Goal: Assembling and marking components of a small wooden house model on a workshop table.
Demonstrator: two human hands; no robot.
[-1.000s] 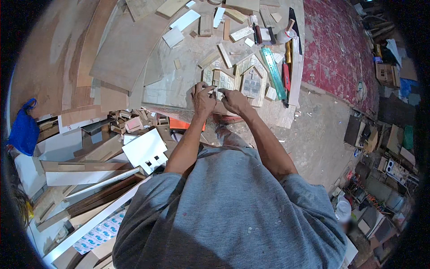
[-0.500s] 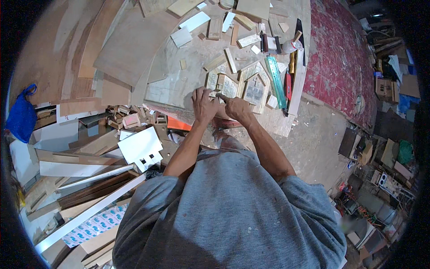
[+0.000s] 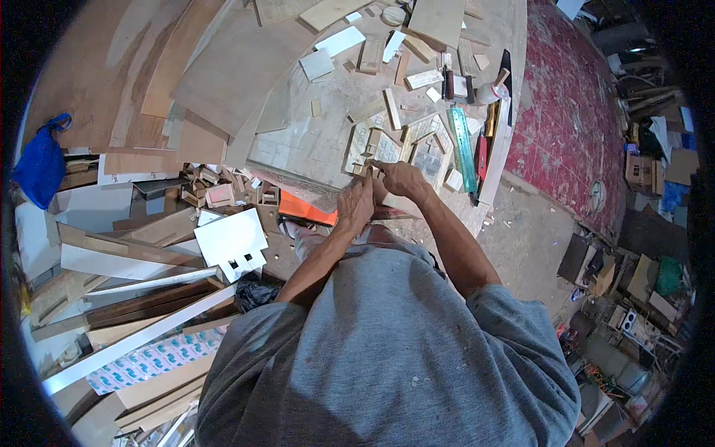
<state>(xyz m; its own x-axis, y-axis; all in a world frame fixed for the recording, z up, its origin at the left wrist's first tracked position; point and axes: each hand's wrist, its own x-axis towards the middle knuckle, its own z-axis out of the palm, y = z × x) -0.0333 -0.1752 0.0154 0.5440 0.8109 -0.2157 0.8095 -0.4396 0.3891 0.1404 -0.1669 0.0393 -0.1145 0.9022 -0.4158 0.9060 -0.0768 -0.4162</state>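
Note:
At the table's near edge, my left hand (image 3: 357, 203) has its fingers pressed together against a small wooden block (image 3: 358, 169). My right hand (image 3: 403, 179) meets it from the right, index finger reaching to the same spot and the other fingers curled under. What the right fingers grip, if anything, is hidden. Just beyond lies a house-shaped wooden piece (image 3: 359, 143) with pencil-like marks and small blocks on it. A second house-shaped wooden frame (image 3: 430, 153) with a grey patterned middle lies to its right.
A green ruler (image 3: 462, 149), a red-handled tool (image 3: 482, 158) and a handsaw (image 3: 504, 82) lie along the right side. Wood offcuts (image 3: 370, 54) scatter across the far table. Plywood sheets (image 3: 223, 71) cover the left. An orange toothed-edge thing (image 3: 306, 209) shows below the table edge.
My left hand has drawn nearer and to the right, its fingers now together instead of spread over the wood. My right hand has shifted slightly right. The whole view has moved a little.

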